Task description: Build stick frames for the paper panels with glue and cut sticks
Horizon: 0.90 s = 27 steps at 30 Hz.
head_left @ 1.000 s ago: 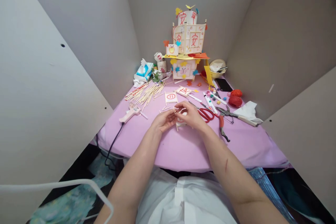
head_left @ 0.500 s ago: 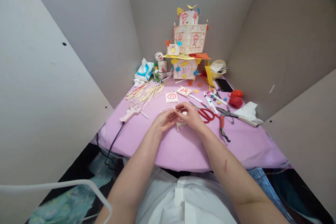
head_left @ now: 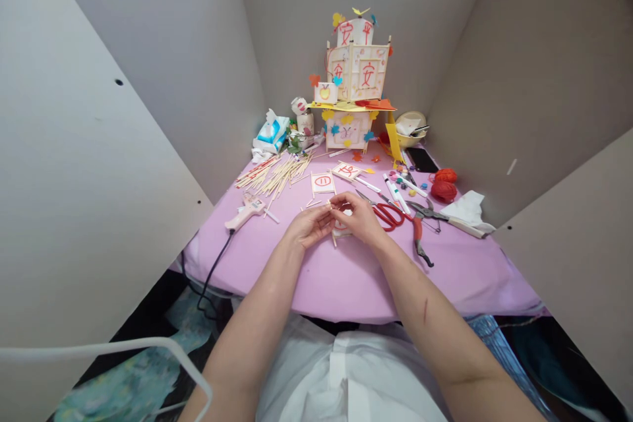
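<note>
My left hand [head_left: 313,224] and my right hand [head_left: 359,216] meet at the fingertips over the middle of the table. Both pinch at one spot; a tiny pale piece shows between the fingers, too small to name. Partly hidden under my right hand lies a small stick-framed panel [head_left: 342,233] with a red mark. Just beyond the hands are another framed panel [head_left: 323,182] with a red circle and a tilted panel [head_left: 347,171] with a red character. Red-handled scissors [head_left: 388,216] lie right of my right hand.
A glue gun [head_left: 246,211] with a cord lies at left, below loose wooden sticks [head_left: 281,177]. A decorated stick-and-paper tower [head_left: 350,128] stands at the back. Pliers [head_left: 418,237], pruning shears [head_left: 459,224], markers [head_left: 394,192] and red yarn [head_left: 444,191] lie at right.
</note>
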Tool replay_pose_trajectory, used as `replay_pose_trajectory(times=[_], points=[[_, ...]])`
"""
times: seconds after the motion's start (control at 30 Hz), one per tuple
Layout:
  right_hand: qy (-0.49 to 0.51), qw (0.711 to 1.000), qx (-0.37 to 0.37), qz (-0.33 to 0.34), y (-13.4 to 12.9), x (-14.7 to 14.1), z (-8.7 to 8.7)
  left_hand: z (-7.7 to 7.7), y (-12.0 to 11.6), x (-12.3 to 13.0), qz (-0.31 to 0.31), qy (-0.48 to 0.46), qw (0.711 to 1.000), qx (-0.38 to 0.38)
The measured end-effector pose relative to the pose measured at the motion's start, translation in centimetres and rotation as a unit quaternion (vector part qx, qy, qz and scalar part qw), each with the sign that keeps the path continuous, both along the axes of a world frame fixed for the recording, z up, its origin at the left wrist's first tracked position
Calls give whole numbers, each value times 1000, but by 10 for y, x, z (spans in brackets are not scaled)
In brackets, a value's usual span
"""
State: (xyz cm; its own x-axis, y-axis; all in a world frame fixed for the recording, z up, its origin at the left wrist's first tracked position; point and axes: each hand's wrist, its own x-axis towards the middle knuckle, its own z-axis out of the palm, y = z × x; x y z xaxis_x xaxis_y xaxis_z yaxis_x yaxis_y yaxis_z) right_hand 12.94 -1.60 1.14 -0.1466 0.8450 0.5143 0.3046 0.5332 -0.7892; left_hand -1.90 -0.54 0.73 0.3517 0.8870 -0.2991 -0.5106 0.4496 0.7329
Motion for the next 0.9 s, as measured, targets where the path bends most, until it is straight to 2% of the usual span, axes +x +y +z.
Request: replay_pose_trajectory(times=[0.13, 0.3, 0.4, 0.47, 0.57, 0.67, 0.77, 0.83, 0.9], points=[[4, 1000, -9, -2, 0, -1, 2, 1, -2, 1, 4, 8, 1000, 18], [-14, 999, -26, -16, -4, 4, 3, 4, -2, 1, 44, -13, 999, 17], [-61, 996, -32, -65, -14, 24, 2, 5, -1, 0, 63, -29, 998, -6], [-101, 986, -28, -128, -22, 48, 2, 5, 0, -1, 63, -33, 997, -11], [-197, 945, -22, -260, -29, 101, 3, 5, 1, -1, 63, -38, 997, -18], [-324, 874, -59, -359, -31, 157, 2, 6, -1, 1, 58, -34, 998, -8], [-458, 807, -132, -349, -30, 200, -3, 8, -10, 10, 29, -15, 999, 10], [-496, 787, -166, -328, -27, 215, -8, 8, -21, 22, 4, 0, 1000, 12], [-506, 781, -179, -320, -24, 222, -13, 8, -34, 38, -24, 11, 1000, 6]])
